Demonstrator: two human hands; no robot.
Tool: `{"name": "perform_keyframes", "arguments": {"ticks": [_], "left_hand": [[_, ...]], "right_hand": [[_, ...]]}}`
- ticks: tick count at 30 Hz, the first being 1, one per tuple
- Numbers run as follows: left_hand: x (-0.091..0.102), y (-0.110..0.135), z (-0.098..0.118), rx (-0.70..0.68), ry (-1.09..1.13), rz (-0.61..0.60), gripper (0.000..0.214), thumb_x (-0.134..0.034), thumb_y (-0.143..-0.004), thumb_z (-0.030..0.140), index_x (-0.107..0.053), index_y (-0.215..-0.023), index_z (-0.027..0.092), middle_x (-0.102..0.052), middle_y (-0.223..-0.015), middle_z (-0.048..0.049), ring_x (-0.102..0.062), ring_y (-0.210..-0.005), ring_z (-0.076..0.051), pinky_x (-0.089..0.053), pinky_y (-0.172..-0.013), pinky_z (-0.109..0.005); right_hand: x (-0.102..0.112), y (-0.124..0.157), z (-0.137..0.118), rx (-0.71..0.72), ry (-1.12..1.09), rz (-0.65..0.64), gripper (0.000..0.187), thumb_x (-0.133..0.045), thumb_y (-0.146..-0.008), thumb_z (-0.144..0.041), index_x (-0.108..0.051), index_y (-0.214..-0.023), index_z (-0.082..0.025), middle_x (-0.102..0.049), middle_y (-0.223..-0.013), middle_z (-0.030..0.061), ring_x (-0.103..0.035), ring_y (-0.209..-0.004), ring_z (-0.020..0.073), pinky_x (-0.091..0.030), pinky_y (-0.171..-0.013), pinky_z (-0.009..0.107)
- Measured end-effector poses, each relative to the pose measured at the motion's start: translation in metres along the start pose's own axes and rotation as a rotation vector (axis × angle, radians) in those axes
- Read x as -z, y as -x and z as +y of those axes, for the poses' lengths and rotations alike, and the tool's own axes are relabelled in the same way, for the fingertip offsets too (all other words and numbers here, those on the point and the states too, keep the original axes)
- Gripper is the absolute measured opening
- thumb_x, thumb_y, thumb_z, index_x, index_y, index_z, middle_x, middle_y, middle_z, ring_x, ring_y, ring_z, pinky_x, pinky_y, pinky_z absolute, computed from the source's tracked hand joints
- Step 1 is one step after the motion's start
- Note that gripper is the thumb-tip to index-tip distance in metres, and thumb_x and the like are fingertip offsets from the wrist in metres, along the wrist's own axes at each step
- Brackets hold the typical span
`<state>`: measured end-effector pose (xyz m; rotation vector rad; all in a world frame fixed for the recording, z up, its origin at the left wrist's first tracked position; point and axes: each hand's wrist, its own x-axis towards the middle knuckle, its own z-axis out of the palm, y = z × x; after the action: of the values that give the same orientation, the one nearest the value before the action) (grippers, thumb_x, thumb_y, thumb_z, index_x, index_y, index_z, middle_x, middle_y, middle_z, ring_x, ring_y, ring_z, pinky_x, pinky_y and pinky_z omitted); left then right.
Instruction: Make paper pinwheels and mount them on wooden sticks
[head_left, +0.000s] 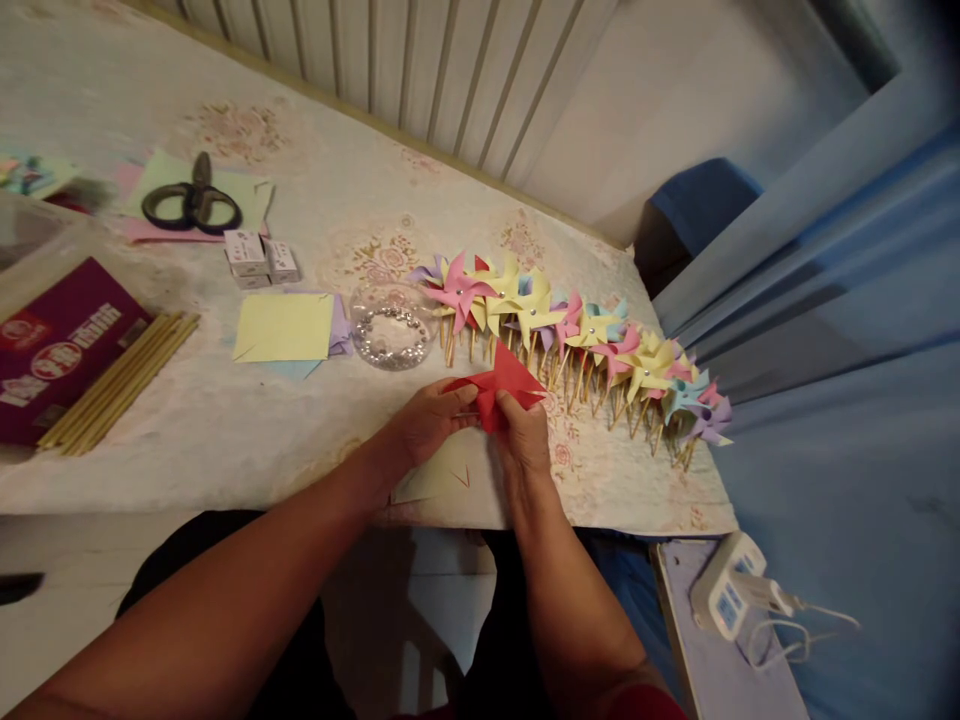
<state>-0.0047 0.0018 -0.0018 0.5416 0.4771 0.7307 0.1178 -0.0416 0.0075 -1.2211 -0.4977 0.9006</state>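
Observation:
Both my hands hold a folded piece of red paper (pixel 504 385) just above the table's near edge. My left hand (pixel 431 420) pinches its left side, fingers closed. My right hand (pixel 525 440) grips its lower right part, thumb on top. Behind the paper, a long row of finished paper pinwheels (pixel 570 330) in pink, yellow, blue and purple lies on wooden sticks, running from the middle to the right end of the table.
A clear dish of silvery beads (pixel 391 330), yellow paper squares (pixel 283 326), small white boxes (pixel 259 258), black scissors (pixel 193 205) on coloured sheets, a bundle of wooden sticks (pixel 120 380) and a maroon box (pixel 56 345) lie left. A white power strip (pixel 727 590) sits lower right.

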Motion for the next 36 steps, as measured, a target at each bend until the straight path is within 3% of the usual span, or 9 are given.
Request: {"name": "perform_keyframes", "arguments": {"ticks": [3,7,13,27,32,36], "left_hand": [[-0.003,-0.001,-0.005,-0.036,-0.029,0.019,0.045,-0.087,-0.062,0.026,-0.076,-0.104,0.015,-0.075,-0.1,-0.0079,-0.067,-0.087,-0.018,-0.051,-0.086,-0.032],[-0.007,-0.003,-0.011,-0.084,-0.023,0.095,0.035,-0.084,-0.061,0.02,-0.075,-0.094,0.014,-0.075,-0.09,-0.0039,-0.065,-0.08,-0.014,-0.049,-0.081,-0.027],[-0.01,0.0,-0.012,-0.075,0.046,0.084,0.018,-0.081,-0.063,0.024,-0.072,-0.075,0.013,-0.07,-0.073,-0.002,-0.059,-0.067,-0.011,-0.046,-0.069,-0.024],[-0.006,-0.007,-0.023,-0.149,-0.073,0.173,0.019,-0.078,-0.065,0.029,-0.072,-0.075,0.014,-0.07,-0.071,-0.0011,-0.062,-0.073,-0.014,-0.048,-0.076,-0.026],[-0.004,-0.007,-0.023,-0.166,-0.093,0.168,0.021,-0.077,-0.065,0.031,-0.071,-0.076,0.014,-0.069,-0.072,-0.0012,-0.061,-0.071,-0.014,-0.048,-0.074,-0.026],[-0.004,-0.007,-0.016,-0.179,-0.092,0.171,0.019,-0.076,-0.063,0.03,-0.068,-0.071,0.014,-0.067,-0.068,0.0001,-0.056,-0.064,-0.011,-0.045,-0.069,-0.025]], "right_hand": [[-0.005,0.003,0.003,0.015,-0.053,0.008,0.025,-0.076,-0.062,-0.025,-0.068,-0.085,-0.018,-0.072,-0.078,-0.0027,-0.064,-0.068,0.0126,-0.054,-0.071,0.026],[-0.009,0.007,0.009,0.028,-0.035,0.012,0.024,-0.074,-0.064,-0.026,-0.068,-0.086,-0.019,-0.072,-0.081,-0.0015,-0.065,-0.071,0.0137,-0.055,-0.074,0.028],[-0.012,0.011,0.013,0.05,-0.026,0.02,0.019,-0.072,-0.068,-0.028,-0.066,-0.085,-0.02,-0.071,-0.082,-0.0016,-0.065,-0.073,0.0132,-0.054,-0.074,0.027],[-0.017,0.014,0.018,-0.006,-0.066,0.003,0.026,-0.074,-0.066,-0.025,-0.069,-0.091,-0.02,-0.074,-0.087,-0.0009,-0.068,-0.077,0.0144,-0.056,-0.083,0.03],[-0.016,0.013,0.019,-0.005,-0.052,-0.002,0.028,-0.075,-0.064,-0.027,-0.068,-0.09,-0.019,-0.073,-0.086,0.0002,-0.067,-0.076,0.0154,-0.056,-0.081,0.031],[-0.007,0.013,0.018,0.024,0.052,-0.015,0.023,-0.072,-0.073,-0.035,-0.064,-0.089,-0.02,-0.069,-0.082,-0.0015,-0.062,-0.07,0.0128,-0.052,-0.073,0.028]]}}
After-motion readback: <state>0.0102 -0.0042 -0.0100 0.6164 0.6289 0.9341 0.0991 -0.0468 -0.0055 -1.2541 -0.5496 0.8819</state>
